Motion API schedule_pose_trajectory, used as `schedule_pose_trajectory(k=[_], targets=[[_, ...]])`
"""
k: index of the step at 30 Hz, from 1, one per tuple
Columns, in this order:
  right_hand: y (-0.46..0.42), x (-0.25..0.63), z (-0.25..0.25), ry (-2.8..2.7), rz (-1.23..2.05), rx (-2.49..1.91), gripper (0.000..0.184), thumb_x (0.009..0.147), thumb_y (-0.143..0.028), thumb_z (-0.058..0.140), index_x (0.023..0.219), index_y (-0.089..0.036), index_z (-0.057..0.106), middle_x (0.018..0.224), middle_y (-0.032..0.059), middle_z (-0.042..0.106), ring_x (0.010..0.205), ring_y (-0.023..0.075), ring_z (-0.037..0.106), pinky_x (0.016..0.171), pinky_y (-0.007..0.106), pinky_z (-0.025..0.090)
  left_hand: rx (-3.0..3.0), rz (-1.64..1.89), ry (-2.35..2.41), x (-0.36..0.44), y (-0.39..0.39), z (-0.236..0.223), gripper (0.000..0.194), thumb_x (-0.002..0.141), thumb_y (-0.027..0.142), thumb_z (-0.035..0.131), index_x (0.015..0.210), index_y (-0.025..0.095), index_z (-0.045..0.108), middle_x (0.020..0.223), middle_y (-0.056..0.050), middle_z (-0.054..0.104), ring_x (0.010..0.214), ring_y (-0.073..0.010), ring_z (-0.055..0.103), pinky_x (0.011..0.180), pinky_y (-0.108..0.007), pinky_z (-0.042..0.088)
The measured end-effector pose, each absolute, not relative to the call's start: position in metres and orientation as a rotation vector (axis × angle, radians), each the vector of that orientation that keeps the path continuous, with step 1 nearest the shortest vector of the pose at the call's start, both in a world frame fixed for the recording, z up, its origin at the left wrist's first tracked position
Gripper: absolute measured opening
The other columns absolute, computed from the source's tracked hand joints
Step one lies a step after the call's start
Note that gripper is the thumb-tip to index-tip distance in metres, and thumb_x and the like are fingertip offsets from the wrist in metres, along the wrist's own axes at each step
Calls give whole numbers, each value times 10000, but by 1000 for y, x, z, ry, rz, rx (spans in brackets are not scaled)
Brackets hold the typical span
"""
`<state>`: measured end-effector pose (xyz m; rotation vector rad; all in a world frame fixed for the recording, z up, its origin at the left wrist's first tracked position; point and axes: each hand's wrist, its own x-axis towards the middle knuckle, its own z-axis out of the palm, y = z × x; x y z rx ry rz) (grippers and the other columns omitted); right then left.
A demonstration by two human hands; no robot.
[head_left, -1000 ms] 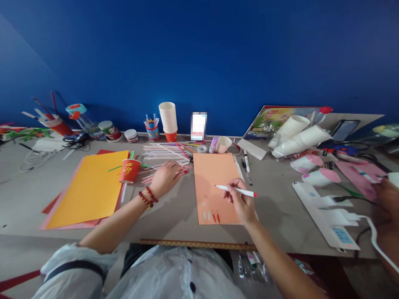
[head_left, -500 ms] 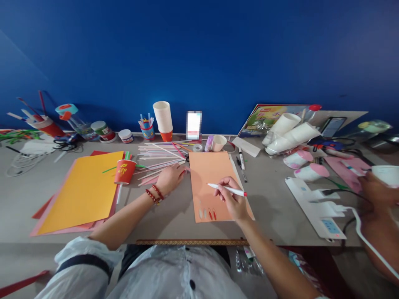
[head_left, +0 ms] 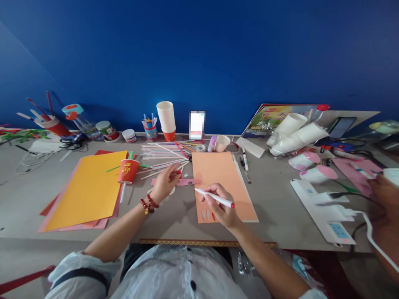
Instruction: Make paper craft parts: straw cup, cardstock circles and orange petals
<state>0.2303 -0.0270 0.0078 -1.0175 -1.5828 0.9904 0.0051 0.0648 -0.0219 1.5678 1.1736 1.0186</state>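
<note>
My right hand (head_left: 222, 205) is closed round a white marker (head_left: 218, 198) with a red end. Its tip hovers at or near the left edge of the orange paper (head_left: 218, 174); I cannot tell if it touches. Small red and white petal shapes (head_left: 204, 214) lie low on that paper, partly behind my hand. My left hand (head_left: 166, 181), with red bead bracelets, has its fingers curled around a small red piece (head_left: 180, 172) that looks like a pen cap. Under and beside those fingers is a pink paper strip (head_left: 186, 182) with a dark spot.
Left lie yellow paper (head_left: 87, 187) and a red paper cup (head_left: 128, 171). Behind are paper sticks (head_left: 165, 151), stacked cups (head_left: 166, 116) and a blurred phone (head_left: 196, 124). Right are pens (head_left: 245, 160), a power strip (head_left: 321, 211) and another person's hand (head_left: 378, 193).
My left hand has come off the paper's edge, and more of the pink strip shows with a red piece in my fingers. My right hand brought the marker left and down. The view shifted slightly.
</note>
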Motion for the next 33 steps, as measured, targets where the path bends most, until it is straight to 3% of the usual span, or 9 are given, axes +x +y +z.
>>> schedule_pose_trajectory(k=[6,12,19,25,33], targets=[[-30,222,9,-1485,997,-1005,138,976,-350,528,962,-220,573,776,27,682,606,148,598,559,263,467,834,913,817,17,38,10,255,805,309,745,1000,167,662,865,-35,682,736,-105,633,663,-201,495],[-34,219,8,-1373,984,-1032,179,964,-393,547,963,-216,575,785,36,682,533,129,540,510,259,436,578,833,673,30,15,24,174,798,236,767,903,153,656,852,-26,664,711,-87,611,678,-205,505],[-35,220,10,-1412,1003,-991,125,965,-338,548,932,-222,580,743,18,646,590,140,577,546,265,444,715,858,655,36,6,21,219,789,281,791,908,146,665,817,-21,666,718,-101,626,706,-226,516],[-46,217,4,-1351,1030,-815,126,965,-315,525,864,-243,542,621,-36,511,503,128,463,488,259,371,1124,830,654,32,-9,32,236,815,335,768,867,127,668,661,-7,639,563,-82,559,565,-199,470],[-60,203,10,-1283,924,-578,170,961,-335,487,807,-270,517,533,-54,418,475,148,418,511,288,374,1254,915,642,33,-39,43,207,846,348,728,857,155,653,742,-28,652,544,-88,587,520,-198,479]])
